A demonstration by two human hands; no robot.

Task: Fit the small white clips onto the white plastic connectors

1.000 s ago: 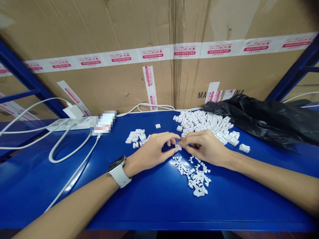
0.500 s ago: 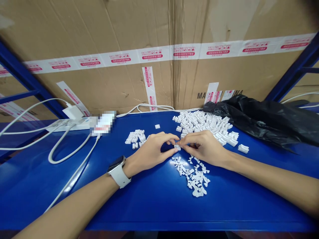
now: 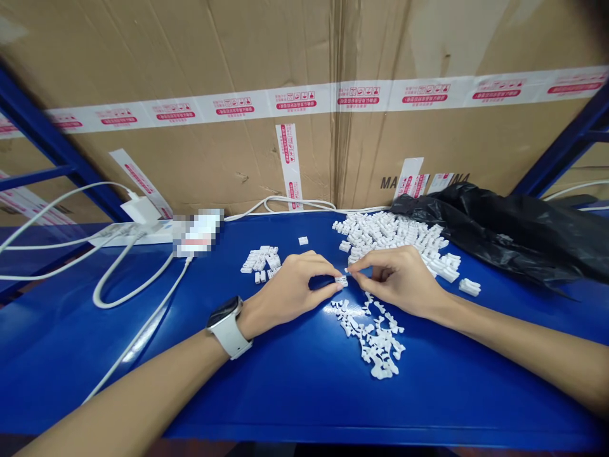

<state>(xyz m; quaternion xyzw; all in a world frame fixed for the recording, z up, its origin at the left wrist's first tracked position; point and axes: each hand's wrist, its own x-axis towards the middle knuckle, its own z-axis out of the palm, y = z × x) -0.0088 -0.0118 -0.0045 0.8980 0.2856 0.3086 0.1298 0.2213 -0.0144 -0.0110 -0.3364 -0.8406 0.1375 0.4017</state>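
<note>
Between thumb and forefinger my left hand (image 3: 304, 279) pinches a small white plastic block (image 3: 341, 280) just above the blue tabletop. My right hand (image 3: 397, 279) is closed in a pinch on a tiny white plastic piece (image 3: 347, 271), a short gap to the right of the block. Below the hands lies a loose scatter of small, irregular white pieces (image 3: 375, 346). Behind my right hand is a large heap of white plastic blocks (image 3: 385, 231). A smaller group of white blocks (image 3: 261, 259) sits beyond my left hand, partly hidden by it.
A single white block (image 3: 303, 240) lies toward the back, another (image 3: 469, 287) at the right. A black plastic bag (image 3: 514, 228) spreads over the right rear. On the left are a power strip (image 3: 137, 233), white cables (image 3: 102, 285) and a blurred phone (image 3: 197, 231). Cardboard (image 3: 228, 51) stands behind.
My right hand has drawn slightly right, away from the block, with a tiny white piece now showing at its fingertips. My left hand keeps its pinch. The whole view has shifted a little.
</note>
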